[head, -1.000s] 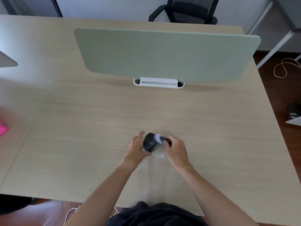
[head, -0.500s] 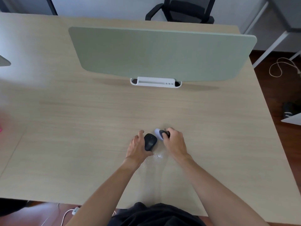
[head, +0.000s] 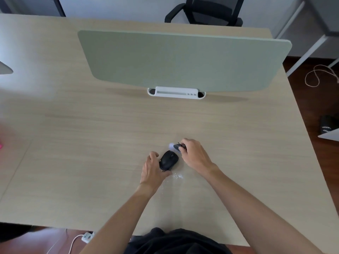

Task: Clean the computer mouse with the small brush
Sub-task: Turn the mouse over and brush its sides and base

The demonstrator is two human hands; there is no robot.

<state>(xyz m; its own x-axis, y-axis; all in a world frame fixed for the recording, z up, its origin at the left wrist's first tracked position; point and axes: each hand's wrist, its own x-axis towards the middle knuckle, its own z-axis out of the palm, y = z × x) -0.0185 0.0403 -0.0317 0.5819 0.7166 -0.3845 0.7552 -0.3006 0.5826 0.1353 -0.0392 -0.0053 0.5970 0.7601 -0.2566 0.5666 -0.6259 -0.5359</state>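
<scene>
A black computer mouse (head: 169, 160) lies flat on the wooden desk (head: 91, 153), near its front middle. My left hand (head: 152, 167) grips the mouse along its left side and rear. My right hand (head: 194, 154) holds a small brush (head: 175, 146) with a dark handle and pale bristles, just beyond the mouse's front right and apart from it. The bristle tip is blurred.
Pale specks (head: 177, 176) lie on the desk right behind the mouse. A green divider panel (head: 183, 59) on a white base (head: 176, 92) stands across the far middle. A black office chair (head: 205, 11) is behind the desk. Cables lie on the floor (head: 320, 76).
The brush has lifted off the mouse and moved away to its front right. The mouse now lies flat, top side up, with my left hand still on it.
</scene>
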